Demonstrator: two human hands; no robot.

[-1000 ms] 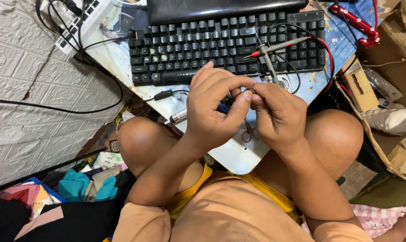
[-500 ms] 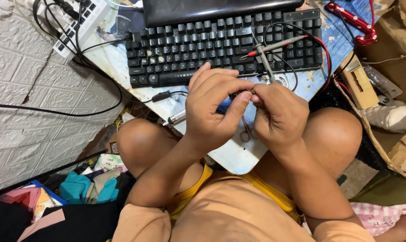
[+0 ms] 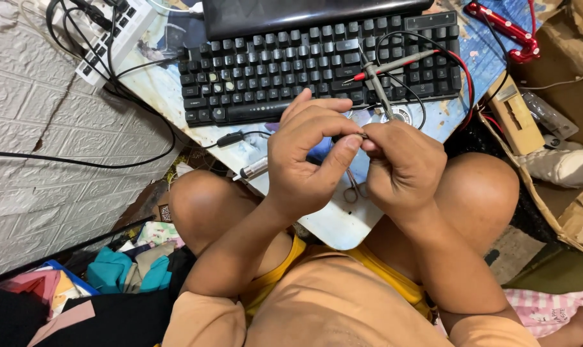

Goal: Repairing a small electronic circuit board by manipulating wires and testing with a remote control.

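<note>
Both hands unmoved since a second ago, the left hand (image 3: 307, 157) and right hand (image 3: 401, 164) keep their fingers pinched on a tiny part (image 3: 362, 136) above the keyboard (image 3: 272, 71).

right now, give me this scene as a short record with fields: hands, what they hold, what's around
left hand: raised over the low table, thumb and forefinger pinched at a tiny item
right hand: meets the left fingertip to fingertip, pinching the same spot
held item: too small to identify
table: low, pale, between the person's knees
keyboard: black, at the table's far side
probes: red and black leads lying across the keyboard's right end
scissors: small, on the table under the hands
power strip: white, upper left
</note>
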